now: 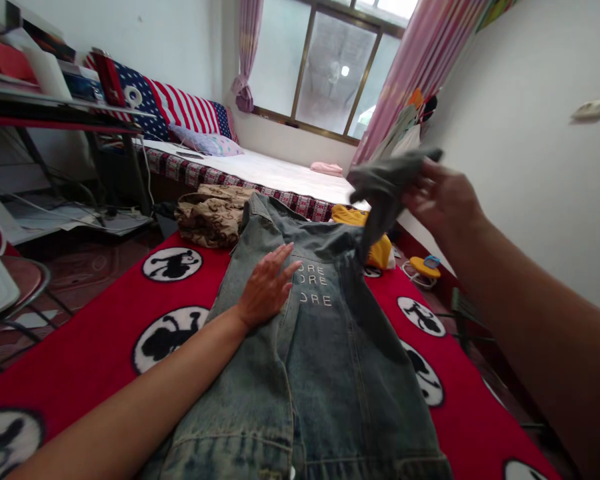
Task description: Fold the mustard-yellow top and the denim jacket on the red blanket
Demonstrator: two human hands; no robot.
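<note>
Hands apart: left hand point(267, 287) flat on denim jacket point(325, 347); right hand point(445, 200) gripping its raised sleeve point(387, 183), bunched.

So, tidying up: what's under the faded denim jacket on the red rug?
The faded denim jacket lies on a red rug with white circles; a yellow cloth shows past its far edge. Anything beneath is hidden.

Three stacked lines of pale capitals point(314, 283) stand on the back of a faded denim jacket point(330, 373). Each line reads "ORE", though the first letter could be a D. The left hand point(266, 287) lies flat on the denim at 9 o'clock from the lettering, its fingers point(290, 257) just beside it. Nothing else in view is legible.
</note>
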